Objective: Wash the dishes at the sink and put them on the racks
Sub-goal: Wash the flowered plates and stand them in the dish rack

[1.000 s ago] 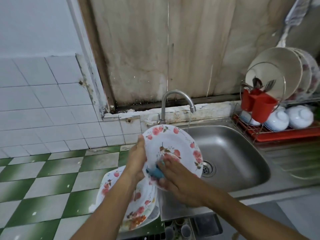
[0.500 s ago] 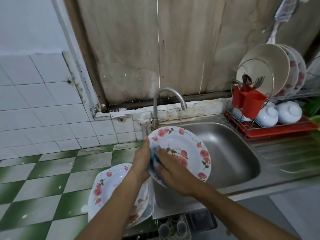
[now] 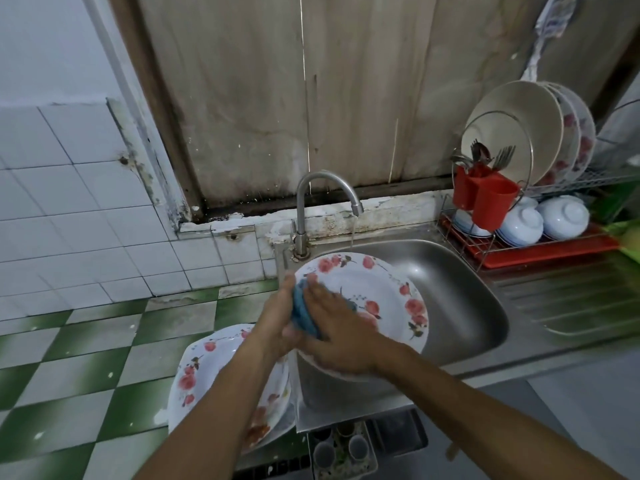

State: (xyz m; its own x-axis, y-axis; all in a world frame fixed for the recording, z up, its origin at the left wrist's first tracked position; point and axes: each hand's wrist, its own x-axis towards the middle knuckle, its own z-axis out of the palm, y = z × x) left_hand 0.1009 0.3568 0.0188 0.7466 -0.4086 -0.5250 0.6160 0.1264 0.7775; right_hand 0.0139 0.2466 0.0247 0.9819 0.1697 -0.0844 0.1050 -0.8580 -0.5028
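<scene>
A white plate with red flowers (image 3: 377,289) is held tilted over the left edge of the steel sink (image 3: 460,299). My left hand (image 3: 277,320) grips the plate's left rim. My right hand (image 3: 339,327) presses a blue sponge (image 3: 303,311) against the plate's face, fingers spread over it. A stack of matching flowered plates (image 3: 214,372) lies on the green-and-white tiled counter to the left, partly hidden by my left forearm. The dish rack (image 3: 540,247) stands to the right of the sink.
The tap (image 3: 325,188) runs a thin stream into the sink behind the plate. The rack holds upright plates (image 3: 530,133), upturned white bowls (image 3: 547,220) and a red cutlery holder (image 3: 485,195). A ribbed steel drainboard (image 3: 571,299) lies in front of the rack.
My right hand has slid the sponge from the plate's lower part up along its left side toward the top rim. The plate has tipped flatter. The camera view has shifted slightly.
</scene>
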